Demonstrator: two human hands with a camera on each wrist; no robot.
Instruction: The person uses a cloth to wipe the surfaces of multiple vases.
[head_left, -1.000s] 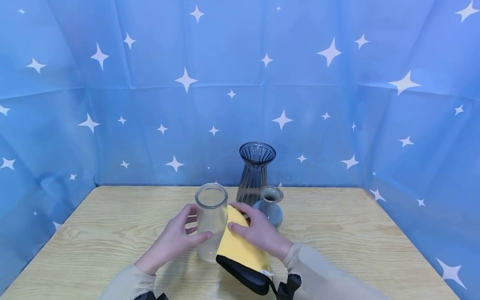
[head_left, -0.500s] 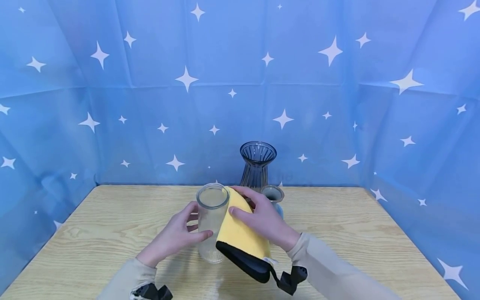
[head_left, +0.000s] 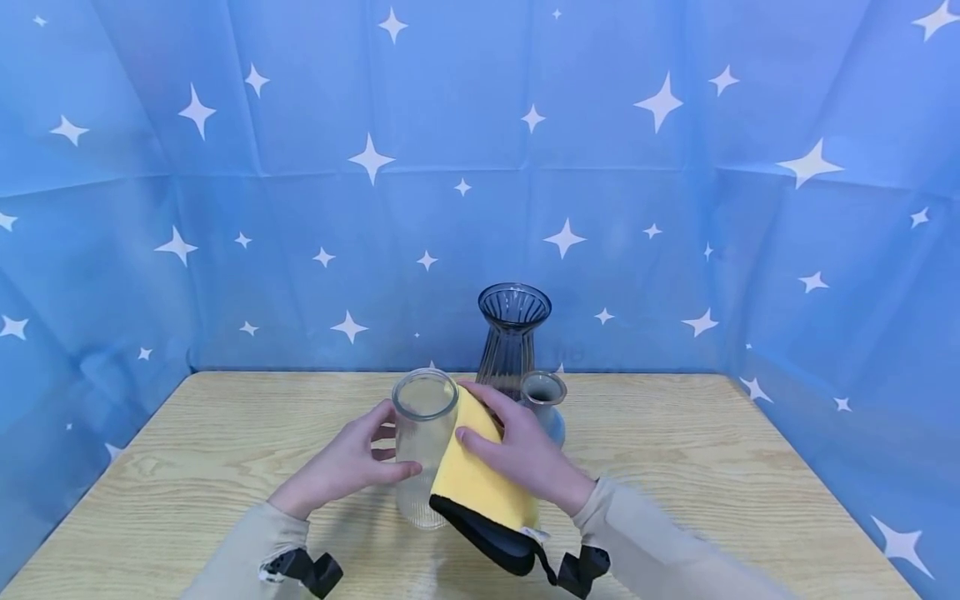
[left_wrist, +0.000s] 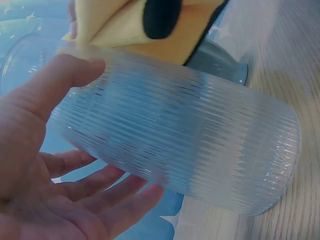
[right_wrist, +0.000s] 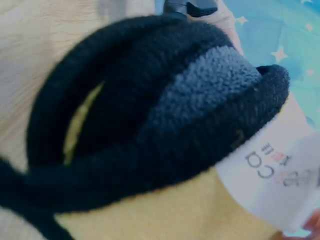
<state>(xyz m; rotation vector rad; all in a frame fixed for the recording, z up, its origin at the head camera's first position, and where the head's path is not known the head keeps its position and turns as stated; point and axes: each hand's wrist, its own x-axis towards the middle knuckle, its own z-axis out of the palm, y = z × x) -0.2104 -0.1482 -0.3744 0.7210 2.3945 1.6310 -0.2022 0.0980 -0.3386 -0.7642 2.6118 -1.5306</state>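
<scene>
A clear ribbed glass vase stands upright on the wooden table in front of me. My left hand holds it from the left, thumb on the near side and fingers curving round the back; in the left wrist view the vase shows its fine ribs. My right hand grips a folded yellow cloth with a black border, laid against the right side of the vase just below its rim. The right wrist view is filled by the cloth's grey inner face and a white label.
Behind my right hand stand a tall smoky-grey fluted glass vase and a small blue-grey narrow-necked vase. The wooden table ends at a blue star-patterned curtain at the back and sides.
My right hand has slid the cloth up the side of the glass vase and then slightly back down. The left hand has kept its hold and the vase stands nearly where it was.
</scene>
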